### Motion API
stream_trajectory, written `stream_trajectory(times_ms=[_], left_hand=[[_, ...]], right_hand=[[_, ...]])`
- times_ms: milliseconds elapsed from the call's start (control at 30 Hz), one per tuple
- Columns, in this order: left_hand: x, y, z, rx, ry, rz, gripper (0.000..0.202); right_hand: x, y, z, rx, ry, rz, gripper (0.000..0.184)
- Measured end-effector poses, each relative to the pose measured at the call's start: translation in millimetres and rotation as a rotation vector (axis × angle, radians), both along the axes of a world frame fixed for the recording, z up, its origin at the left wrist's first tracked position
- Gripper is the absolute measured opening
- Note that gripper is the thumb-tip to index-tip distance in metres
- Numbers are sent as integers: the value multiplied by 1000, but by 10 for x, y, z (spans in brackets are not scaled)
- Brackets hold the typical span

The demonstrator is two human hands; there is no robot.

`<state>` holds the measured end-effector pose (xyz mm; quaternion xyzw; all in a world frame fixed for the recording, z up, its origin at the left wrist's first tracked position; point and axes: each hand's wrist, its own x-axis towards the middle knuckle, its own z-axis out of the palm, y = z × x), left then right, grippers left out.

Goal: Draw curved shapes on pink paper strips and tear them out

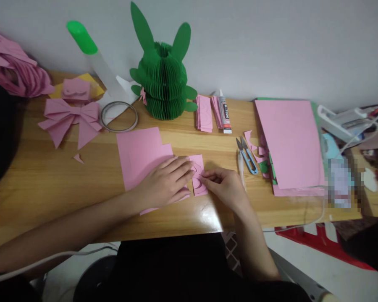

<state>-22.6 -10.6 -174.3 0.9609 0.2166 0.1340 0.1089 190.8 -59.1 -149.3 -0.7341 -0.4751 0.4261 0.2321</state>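
A small pink card point(197, 184) marked with curved outlines is observed on the table point(66, 188), between both hands. Its left edge is met by the fingertips of the left hand point(168, 181), which is laid flat and open, palm down, over pink sheets point(141, 151); nothing is gripped by it. At the card's right side, thumb and forefinger of the right hand point(225, 184) are brought nearly together; whether paper is pinched between them cannot be told.

Step in hand, as judged: the card is being steadied and its outlined part worked by the fingertips. For the next move, a firm left hand and a light right-hand touch are judged necessary, lest the thin paper be torn.

Farther out, blue-handled snips point(250, 161) are noted on the right; beyond the card, a glue tube point(225, 115) and a green paper figure point(166, 79).
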Motion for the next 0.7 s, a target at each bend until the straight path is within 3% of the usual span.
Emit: stream_trajectory(times_ms=[467, 700], left_hand=[[-2, 14, -9, 50, -32, 1, 40], [-22, 42, 20, -32, -22, -11, 39]], right_hand=[[-34, -27, 19, 6, -1, -9, 17], [-35, -40, 5, -5, -53, -4, 17]])
